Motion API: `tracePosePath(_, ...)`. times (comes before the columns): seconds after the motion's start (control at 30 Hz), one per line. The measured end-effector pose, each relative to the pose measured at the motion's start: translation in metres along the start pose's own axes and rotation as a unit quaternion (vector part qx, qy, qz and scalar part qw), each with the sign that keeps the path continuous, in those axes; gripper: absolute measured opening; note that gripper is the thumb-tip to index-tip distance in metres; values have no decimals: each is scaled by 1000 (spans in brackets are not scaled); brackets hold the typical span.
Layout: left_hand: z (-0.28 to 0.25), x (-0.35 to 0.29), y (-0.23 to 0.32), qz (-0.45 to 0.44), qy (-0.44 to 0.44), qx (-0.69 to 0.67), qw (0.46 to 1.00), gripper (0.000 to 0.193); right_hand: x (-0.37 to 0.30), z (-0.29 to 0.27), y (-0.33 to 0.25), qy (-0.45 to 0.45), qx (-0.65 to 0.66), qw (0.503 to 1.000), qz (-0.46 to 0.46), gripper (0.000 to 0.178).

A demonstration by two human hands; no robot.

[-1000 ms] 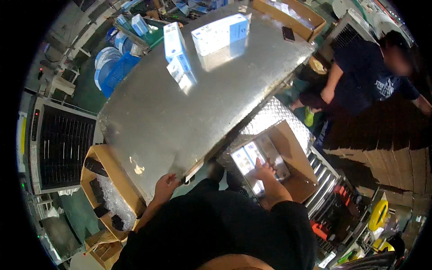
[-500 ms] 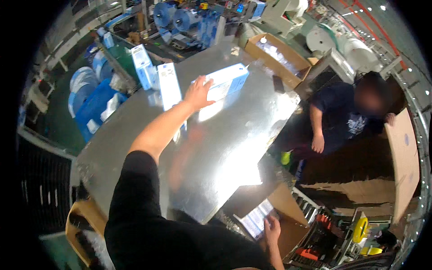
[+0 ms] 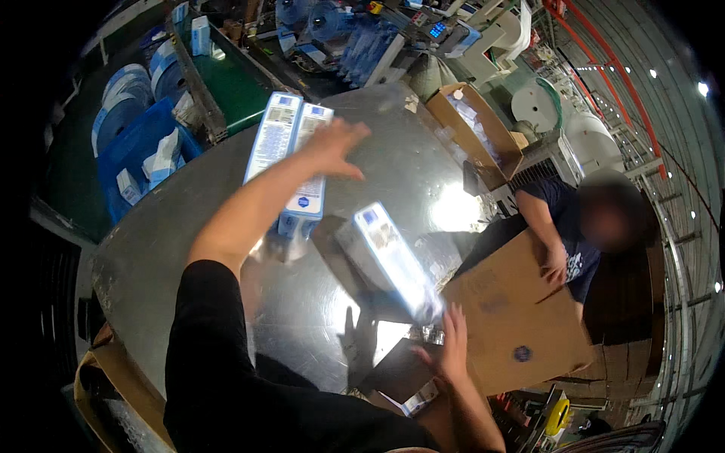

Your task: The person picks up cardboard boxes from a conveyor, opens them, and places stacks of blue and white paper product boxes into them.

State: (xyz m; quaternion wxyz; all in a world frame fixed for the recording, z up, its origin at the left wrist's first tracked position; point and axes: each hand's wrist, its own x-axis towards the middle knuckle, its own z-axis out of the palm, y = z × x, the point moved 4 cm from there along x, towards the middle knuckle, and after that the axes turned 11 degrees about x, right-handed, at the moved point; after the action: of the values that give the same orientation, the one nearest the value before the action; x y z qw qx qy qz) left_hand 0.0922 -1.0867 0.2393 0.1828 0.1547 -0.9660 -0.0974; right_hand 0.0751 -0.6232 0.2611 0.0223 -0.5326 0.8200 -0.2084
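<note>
My left hand (image 3: 337, 149) is open, thumb apart from the fingers, a little blurred, at the right side of two tall white-and-blue boxes. The left box (image 3: 269, 140) and the right box (image 3: 307, 198) stand side by side on the metal table (image 3: 181, 219); my forearm hides part of both. A third white-and-blue box (image 3: 387, 253) lies slantwise at the middle of the table. Beside its near end is my right hand (image 3: 451, 347), open with fingers spread; whether it touches the box I cannot tell. Below that hand, an open carton (image 3: 396, 370) is partly hidden.
At right a person holds a large brown cardboard piece (image 3: 513, 317) close to my right hand. An open carton of pale items (image 3: 472, 128) is at the table's far right. A blue bin (image 3: 143, 170) with boxes stands left; another carton (image 3: 106, 392) sits lower left.
My right hand has come up from the carton to the table's edge. The two boxes at left now stand together, and one lies nearer me. The person has brought cardboard toward the table.
</note>
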Motion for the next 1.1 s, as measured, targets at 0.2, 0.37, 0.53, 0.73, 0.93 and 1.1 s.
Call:
tracePosePath(0.2, 5, -88, -111, -383, -106, -110, 911, 125, 98, 113, 61, -256, 397, 854, 219, 103)
tracePosePath(0.37, 10, -143, -30, -319, -144, -129, 928, 119, 108, 149, 46, -190, 640, 678, 308, 67)
tracePosePath(0.53, -4, -221, 89, -247, -219, -97, 939, 115, 32, 182, 10, -2, 634, 711, 303, 71)
tracePosePath(0.73, 13, -385, 101, -356, -317, -440, 761, 96, -77, 132, -35, -415, 636, 554, 342, 91)
tracePosePath(0.93, 9, -455, 143, -415, -369, -529, 641, 76, -104, 162, -35, -409, 660, 540, 324, 84)
tracePosePath(1.1, -80, -394, 196, -286, -202, -484, 802, 78, -86, 70, -42, -288, 648, 683, 176, 63)
